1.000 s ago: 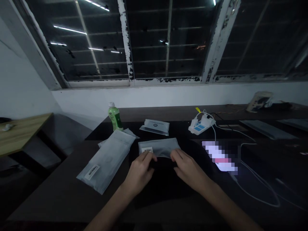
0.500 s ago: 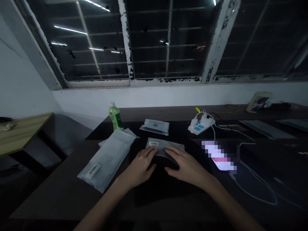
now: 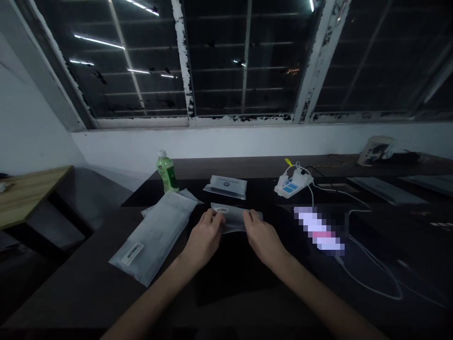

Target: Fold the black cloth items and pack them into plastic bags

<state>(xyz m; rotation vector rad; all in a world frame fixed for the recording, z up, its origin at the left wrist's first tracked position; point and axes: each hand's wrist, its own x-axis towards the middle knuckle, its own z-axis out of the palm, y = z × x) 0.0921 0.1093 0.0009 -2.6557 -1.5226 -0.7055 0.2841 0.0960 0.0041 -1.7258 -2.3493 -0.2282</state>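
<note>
A small translucent plastic pouch (image 3: 233, 218) with a white barcode label lies in front of me on the dark table. My left hand (image 3: 207, 232) has its fingers curled closed on the left part of the pouch's near edge. On the right part of that edge, my right hand (image 3: 261, 235) pinches the plastic, thumb mostly hidden. Just behind is another small pouch (image 3: 226, 186) with a printed logo. To the left of my left hand, a larger frosted plastic bag (image 3: 159, 236) with a barcode label rests over another bag.
A green drink bottle (image 3: 167, 171) stands at the back left. On the right are a white power strip (image 3: 292, 185), a lit phone (image 3: 320, 231) with a white cable (image 3: 371, 288), and more flat bags (image 3: 387, 190). A window (image 3: 244, 61) rises behind the table.
My hands, laid flat with fingers outstretched on the small pouch before, have curled and closed on its near edge. The view has shifted slightly.
</note>
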